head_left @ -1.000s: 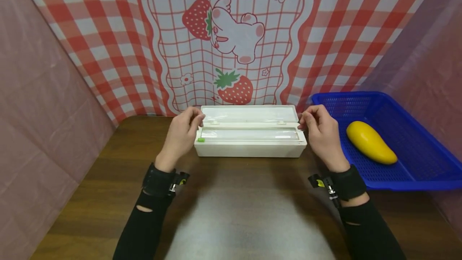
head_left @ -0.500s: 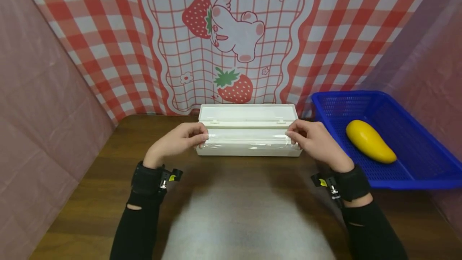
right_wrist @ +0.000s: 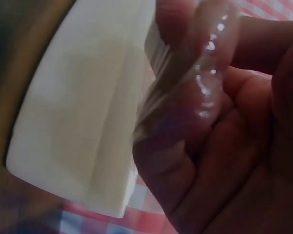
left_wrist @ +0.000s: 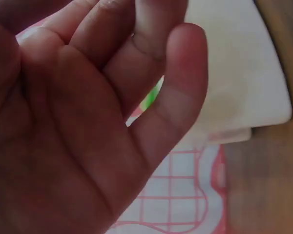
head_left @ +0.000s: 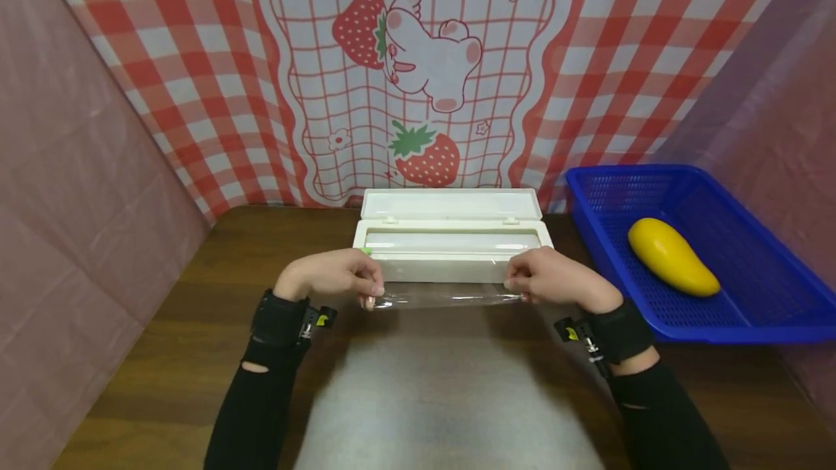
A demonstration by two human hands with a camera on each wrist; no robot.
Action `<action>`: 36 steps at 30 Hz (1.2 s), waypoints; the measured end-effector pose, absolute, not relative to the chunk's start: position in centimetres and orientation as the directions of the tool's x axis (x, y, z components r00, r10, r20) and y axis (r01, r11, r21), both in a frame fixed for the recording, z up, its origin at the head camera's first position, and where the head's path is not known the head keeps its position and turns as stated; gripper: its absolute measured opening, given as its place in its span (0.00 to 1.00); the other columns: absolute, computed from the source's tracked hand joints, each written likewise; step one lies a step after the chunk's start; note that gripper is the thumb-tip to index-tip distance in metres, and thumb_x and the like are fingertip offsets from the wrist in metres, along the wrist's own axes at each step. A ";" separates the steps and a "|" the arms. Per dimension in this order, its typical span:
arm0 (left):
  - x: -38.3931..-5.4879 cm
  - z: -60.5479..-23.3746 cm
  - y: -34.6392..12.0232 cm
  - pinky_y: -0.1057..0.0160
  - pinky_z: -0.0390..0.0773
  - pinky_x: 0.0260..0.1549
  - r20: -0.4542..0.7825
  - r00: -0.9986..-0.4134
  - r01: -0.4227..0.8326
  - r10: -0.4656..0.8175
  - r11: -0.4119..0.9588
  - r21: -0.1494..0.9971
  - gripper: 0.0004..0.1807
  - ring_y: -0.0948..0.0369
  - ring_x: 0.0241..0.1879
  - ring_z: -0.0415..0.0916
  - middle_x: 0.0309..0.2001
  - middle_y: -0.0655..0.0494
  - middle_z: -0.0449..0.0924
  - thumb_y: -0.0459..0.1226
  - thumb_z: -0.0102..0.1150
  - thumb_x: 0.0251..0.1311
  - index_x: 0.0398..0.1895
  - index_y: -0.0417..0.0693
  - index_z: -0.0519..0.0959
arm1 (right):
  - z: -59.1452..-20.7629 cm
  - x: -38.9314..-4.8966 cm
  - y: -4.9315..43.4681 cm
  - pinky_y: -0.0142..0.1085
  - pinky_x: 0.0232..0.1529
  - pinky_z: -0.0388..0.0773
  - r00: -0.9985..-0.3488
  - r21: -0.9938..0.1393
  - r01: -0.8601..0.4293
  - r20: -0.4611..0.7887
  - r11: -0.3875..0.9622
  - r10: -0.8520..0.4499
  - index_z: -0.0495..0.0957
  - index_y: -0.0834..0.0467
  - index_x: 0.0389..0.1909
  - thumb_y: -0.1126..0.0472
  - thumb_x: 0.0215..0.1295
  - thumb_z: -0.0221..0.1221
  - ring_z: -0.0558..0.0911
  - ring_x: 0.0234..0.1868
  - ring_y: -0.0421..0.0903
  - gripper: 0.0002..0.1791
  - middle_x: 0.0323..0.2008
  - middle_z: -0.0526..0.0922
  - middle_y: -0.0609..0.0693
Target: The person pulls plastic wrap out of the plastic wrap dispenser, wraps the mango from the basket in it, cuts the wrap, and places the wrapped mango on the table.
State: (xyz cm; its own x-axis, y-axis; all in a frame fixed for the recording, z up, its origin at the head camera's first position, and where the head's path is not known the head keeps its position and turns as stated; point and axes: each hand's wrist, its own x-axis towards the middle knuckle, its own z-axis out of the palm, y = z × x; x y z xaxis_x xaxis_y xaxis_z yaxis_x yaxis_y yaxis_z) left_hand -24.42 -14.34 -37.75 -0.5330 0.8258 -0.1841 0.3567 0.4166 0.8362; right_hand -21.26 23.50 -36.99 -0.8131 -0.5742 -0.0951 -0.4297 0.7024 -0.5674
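A white cling film dispenser box (head_left: 444,271) stands at the back of the table, its lid (head_left: 451,204) raised and the film roll (head_left: 451,241) showing inside. Clear cling film (head_left: 444,301) stretches from the box toward the person, its front edge drawn between both hands. My left hand (head_left: 339,274) pinches the film's left corner just in front of the box. At the right corner, my right hand (head_left: 551,278) pinches it too; the right wrist view shows shiny film (right_wrist: 205,87) wrapped over those fingers. Near the left hand sits a green slider (head_left: 366,250) on the box.
To the right stands a blue plastic basket (head_left: 610,289) with a yellow mango (head_left: 673,257) lying in it. A red and white checked cloth (head_left: 215,78) hangs behind the box. The wooden table (head_left: 444,390) extends in front, with pink cloth (head_left: 85,165) at the left side.
Both hands have come from the box's ends over its front and down toward the person, drawing film out. The film's front edge now lies before the box. Basket and mango have stayed put.
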 end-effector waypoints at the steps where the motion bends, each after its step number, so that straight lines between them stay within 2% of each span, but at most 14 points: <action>1: -24.5 -38.0 -14.3 0.48 0.75 0.35 -0.194 -0.531 0.350 0.825 0.421 0.837 0.10 0.56 0.30 0.78 0.28 0.51 0.79 0.39 0.52 0.63 0.32 0.41 0.79 | -37.2 -21.3 23.4 0.35 0.21 0.71 -0.812 -0.574 -0.419 -0.110 0.703 -0.573 0.76 0.55 0.27 0.61 0.64 0.53 0.73 0.17 0.40 0.07 0.16 0.74 0.43; 7: -24.8 -39.2 -14.0 0.50 0.75 0.36 -0.248 -0.551 0.304 0.797 0.468 0.830 0.07 0.54 0.30 0.77 0.28 0.48 0.79 0.34 0.52 0.62 0.30 0.40 0.77 | -38.4 -21.7 23.2 0.35 0.20 0.71 -0.811 -0.593 -0.396 -0.132 0.700 -0.570 0.77 0.55 0.26 0.63 0.63 0.54 0.73 0.16 0.40 0.07 0.15 0.74 0.44; 13: -25.1 -40.3 -13.6 0.54 0.76 0.35 -0.287 -0.583 0.292 0.760 0.525 0.799 0.06 0.54 0.30 0.78 0.29 0.48 0.79 0.30 0.51 0.61 0.28 0.38 0.76 | -39.9 -22.2 22.7 0.33 0.21 0.70 -0.799 -0.510 -0.456 -0.127 0.729 -0.588 0.75 0.54 0.21 0.62 0.62 0.55 0.72 0.15 0.38 0.09 0.13 0.73 0.41; 17: -25.2 -40.5 -13.4 0.55 0.76 0.35 -0.310 -0.600 0.282 0.737 0.558 0.781 0.06 0.54 0.31 0.78 0.28 0.49 0.80 0.28 0.49 0.61 0.29 0.37 0.76 | -40.2 -22.2 22.5 0.34 0.21 0.70 -0.792 -0.499 -0.466 -0.132 0.731 -0.596 0.73 0.53 0.22 0.62 0.62 0.54 0.73 0.16 0.39 0.09 0.14 0.73 0.41; 29: -25.1 -41.0 -13.3 0.53 0.76 0.35 -0.362 -0.611 0.215 0.704 0.588 0.780 0.06 0.54 0.30 0.78 0.27 0.47 0.79 0.31 0.51 0.61 0.31 0.36 0.76 | -41.1 -22.3 22.0 0.34 0.19 0.71 -0.777 -0.565 -0.408 -0.198 0.717 -0.598 0.74 0.56 0.21 0.62 0.61 0.55 0.74 0.16 0.39 0.09 0.14 0.75 0.44; 36: -25.3 -41.5 -13.3 0.52 0.76 0.34 -0.354 -0.594 0.231 0.722 0.575 0.785 0.06 0.54 0.28 0.77 0.26 0.45 0.78 0.30 0.52 0.59 0.29 0.35 0.75 | -41.2 -22.4 22.1 0.34 0.19 0.71 -0.762 -0.586 -0.373 -0.249 0.720 -0.597 0.74 0.59 0.21 0.63 0.61 0.55 0.73 0.16 0.40 0.10 0.14 0.74 0.46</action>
State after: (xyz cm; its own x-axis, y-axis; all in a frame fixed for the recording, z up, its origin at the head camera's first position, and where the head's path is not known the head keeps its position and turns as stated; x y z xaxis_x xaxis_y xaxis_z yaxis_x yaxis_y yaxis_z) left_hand -25.33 -13.25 -41.49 -0.5940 0.7224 -0.3540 0.2314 0.5749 0.7848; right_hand -22.39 22.08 -41.24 -0.7624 -0.5973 -0.2488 -0.3727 0.7196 -0.5859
